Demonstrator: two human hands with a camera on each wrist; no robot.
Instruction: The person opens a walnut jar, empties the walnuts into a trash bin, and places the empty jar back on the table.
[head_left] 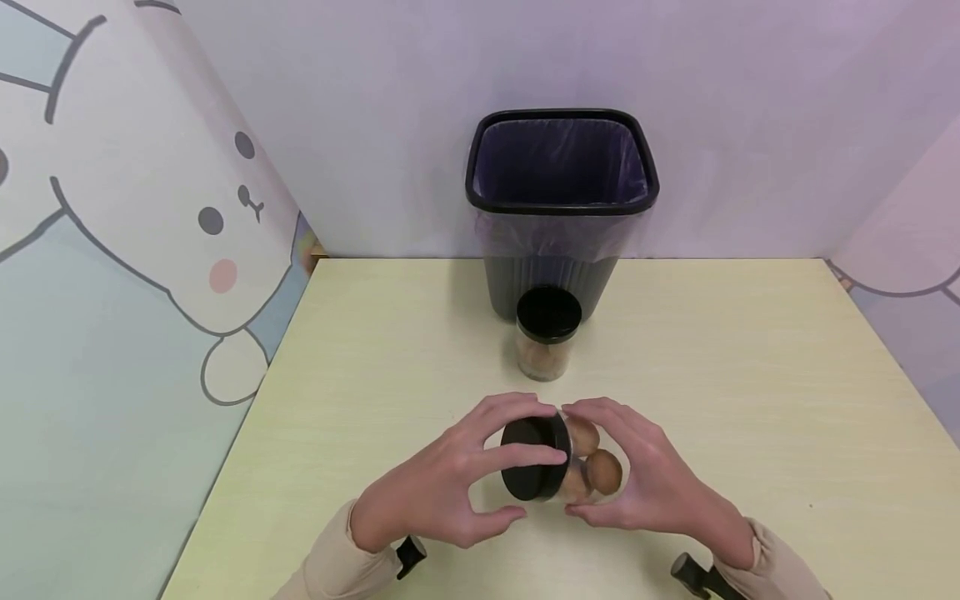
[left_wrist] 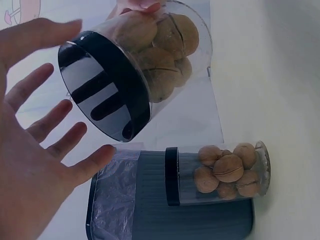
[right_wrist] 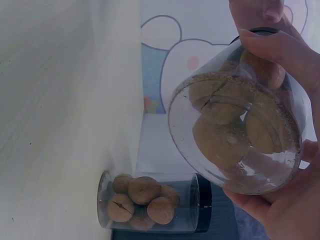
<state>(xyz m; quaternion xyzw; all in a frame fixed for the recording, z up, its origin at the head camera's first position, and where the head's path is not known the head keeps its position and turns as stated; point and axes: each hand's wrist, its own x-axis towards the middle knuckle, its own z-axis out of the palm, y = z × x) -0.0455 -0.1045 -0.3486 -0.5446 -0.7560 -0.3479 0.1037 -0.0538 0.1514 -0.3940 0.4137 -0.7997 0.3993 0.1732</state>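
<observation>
A clear jar of walnuts with a black lid [head_left: 534,458] is held tilted on its side above the table, its lid toward the left. My right hand [head_left: 651,479] grips the jar's body, thumb on the near side and fingers on the far side; in the right wrist view the jar's clear base [right_wrist: 235,135] faces the camera. My left hand [head_left: 457,471] is spread about the lid, and in the left wrist view its fingers [left_wrist: 62,115] stand apart from the lid's shiny top. Whether a fingertip touches the rim cannot be told.
A second black-lidded walnut jar [head_left: 543,354] stands upright beyond the hands. Right behind it is a dark waste bin [head_left: 525,267] with a plastic liner, near the wall. The pale table [head_left: 375,333] meets a cartoon-printed wall covering [head_left: 150,192] on the left.
</observation>
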